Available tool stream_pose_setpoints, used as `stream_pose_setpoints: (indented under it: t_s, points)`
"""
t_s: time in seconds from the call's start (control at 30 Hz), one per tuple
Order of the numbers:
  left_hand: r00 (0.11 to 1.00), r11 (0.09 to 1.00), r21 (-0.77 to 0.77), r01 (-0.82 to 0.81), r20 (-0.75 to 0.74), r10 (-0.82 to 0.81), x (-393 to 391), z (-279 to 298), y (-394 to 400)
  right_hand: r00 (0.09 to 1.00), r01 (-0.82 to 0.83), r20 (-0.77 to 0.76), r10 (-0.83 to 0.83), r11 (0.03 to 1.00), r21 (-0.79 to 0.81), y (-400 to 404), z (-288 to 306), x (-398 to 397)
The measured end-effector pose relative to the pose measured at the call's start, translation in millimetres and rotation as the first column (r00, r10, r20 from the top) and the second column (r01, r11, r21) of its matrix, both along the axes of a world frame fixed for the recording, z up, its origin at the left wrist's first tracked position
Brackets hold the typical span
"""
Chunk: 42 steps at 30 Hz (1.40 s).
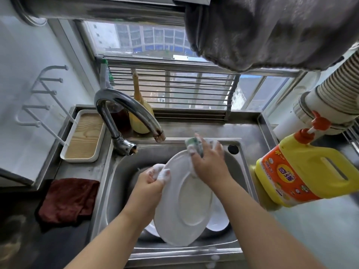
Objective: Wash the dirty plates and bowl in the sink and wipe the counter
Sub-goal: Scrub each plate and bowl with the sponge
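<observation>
**Fingers soapy, plate up on edge over the sink**

Fingers [162, 174] of the left hand [150, 180] are pinched round the plate's left rim, thumb in front, all of it under foam. Right hand [208, 164] curls over a green and white sponge [194, 145], pressing it at the plate's upper right rim, just above centre frame.

And the white plate [184, 199] sits dead centre, tilted, underside towards the camera, foot ring showing, its long axis running from upper left down towards the bottom of the frame. That's the relation that counts: the sponge is at the top end, so the unscrubbed run lies below and towards the camera from the right hand, which is the nearer one to work it. My read, a sweep down the back comes next.

More white crockery [217, 220] peeks out beneath in the sink [124, 171], mostly covered; whether that's the bowl, can't tell. Faucet [126, 111] at upper left of the basin, no visible stream. Red cloth [68, 199] waits at left, yellow detergent jug [303, 169] at right. The plate's front face is hidden
</observation>
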<state>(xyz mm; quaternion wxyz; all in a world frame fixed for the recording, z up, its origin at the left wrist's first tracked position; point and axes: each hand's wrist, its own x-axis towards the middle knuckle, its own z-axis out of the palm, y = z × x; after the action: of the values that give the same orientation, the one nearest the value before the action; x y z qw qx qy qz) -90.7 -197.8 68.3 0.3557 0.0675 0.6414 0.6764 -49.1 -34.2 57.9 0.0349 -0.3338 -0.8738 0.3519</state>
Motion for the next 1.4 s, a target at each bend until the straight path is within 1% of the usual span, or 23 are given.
stream_pose_setpoints:
  t_s: [0.1, 0.17, 0.2, 0.27, 0.3, 0.33, 0.43, 0.5, 0.57, 0.63, 0.67, 0.73, 0.8, 0.87, 0.97, 1.0, 1.07, 1.13, 1.2, 1.27, 1.3, 1.37, 1.4]
  points:
    - [0.999, 0.999, 0.044, -0.033, 0.003, 0.033, 3, 3, 0, 0.961, -0.246, -0.072, 0.267, 0.943, 0.225, -38, -1, 9]
    - [0.998, 0.996, 0.069, -0.058, 0.007, 0.057, 4, 4, -4, 0.934, -0.267, -0.127, 0.333, 0.889, 0.372, -37, -10, 6]
    - [0.998, 0.996, 0.062, -0.069, 0.008, 0.069, 5, 5, -6, 0.966, -0.164, -0.134, 0.220, 0.926, 0.341, -23, -15, -2]
    - [0.996, 0.994, 0.052, -0.093, 0.003, 0.093, 5, 6, -8, 0.998, 0.052, -0.024, -0.049, 0.992, 0.119, -1, -12, -9]
    - [0.995, 0.994, 0.045, -0.101, -0.013, 0.102, 4, 8, -8, 0.996, 0.084, 0.004, -0.084, 0.995, 0.062, -2, -12, -8]
    - [0.993, 0.993, 0.038, -0.110, -0.030, 0.111, 2, 10, -6, 0.999, 0.049, -0.017, -0.048, 0.997, 0.057, -12, -8, -6]
    - [0.989, 0.988, 0.047, -0.144, -0.021, 0.145, -2, 11, -5, 0.965, -0.213, -0.125, 0.232, 0.966, 0.147, -55, 4, 3]
    - [0.988, 0.987, 0.049, -0.156, -0.001, 0.156, -3, 13, -8, 0.982, -0.119, -0.133, 0.135, 0.985, 0.125, -36, -4, -7]
    - [0.983, 0.981, 0.062, -0.183, 0.017, 0.182, -2, 14, -13, 0.987, 0.136, -0.065, -0.150, 0.974, -0.181, -1, -18, -12]
    - [0.968, 0.964, 0.094, -0.250, 0.056, 0.245, 0, 12, -17, 0.944, 0.256, -0.023, -0.328, 0.777, -0.575, 9, -31, 3]
    - [0.958, 0.954, 0.095, -0.283, 0.069, 0.278, 2, 10, -18, 0.922, 0.272, -0.019, -0.387, 0.682, -0.679, 4, -43, 13]
    - [0.955, 0.955, 0.052, -0.291, 0.079, 0.287, 7, 4, -23, 0.887, 0.329, 0.035, -0.460, 0.577, -0.747, -10, -63, 32]
    - [0.976, 0.981, 0.045, -0.189, 0.116, 0.183, 11, -3, -30, 0.861, 0.346, 0.032, -0.507, 0.538, -0.769, -12, -70, 44]
    - [0.980, 0.997, 0.076, 0.002, 0.201, -0.018, 4, -3, -38, 0.864, 0.303, -0.055, -0.500, 0.604, -0.737, -2, -63, 46]
    - [0.940, 0.966, 0.034, 0.257, 0.222, -0.258, -21, 2, -35, 0.954, 0.050, -0.216, -0.208, 0.819, -0.571, 24, -34, 36]
    - [0.942, 0.962, -0.004, 0.272, 0.207, -0.266, -28, 4, -28, 0.968, -0.041, -0.237, -0.077, 0.888, -0.457, 28, -20, 30]
    - [0.966, 0.972, -0.063, 0.228, 0.140, -0.217, -35, 9, -11, 0.976, -0.178, -0.160, 0.149, 0.966, -0.185, 24, 0, 16]
    - [0.982, 0.985, -0.040, 0.171, 0.087, -0.167, -34, 11, 1, 0.963, -0.258, -0.065, 0.262, 0.964, 0.059, 0, 13, 6]
    - [0.988, 0.990, 0.013, 0.138, 0.073, -0.138, -25, 9, 1, 0.943, -0.310, -0.078, 0.324, 0.938, 0.155, -32, 14, 4]
    - [0.993, 0.995, 0.047, 0.085, 0.076, -0.088, -15, 7, -3, 0.959, -0.247, -0.115, 0.260, 0.962, 0.113, -36, 2, -2]
    - [0.996, 0.997, 0.042, 0.064, 0.066, -0.067, -12, 6, -5, 0.982, -0.138, -0.129, 0.138, 0.990, 0.010, -25, -3, -9]
    - [0.999, 0.999, 0.004, 0.039, 0.018, -0.039, -8, 4, -5, 0.986, 0.077, -0.128, -0.107, 0.972, -0.220, -11, -7, -18]
    - [1.000, 1.000, -0.007, 0.030, -0.001, -0.030, -8, 3, -5, 0.984, 0.089, -0.132, -0.122, 0.969, -0.233, -14, -7, -17]
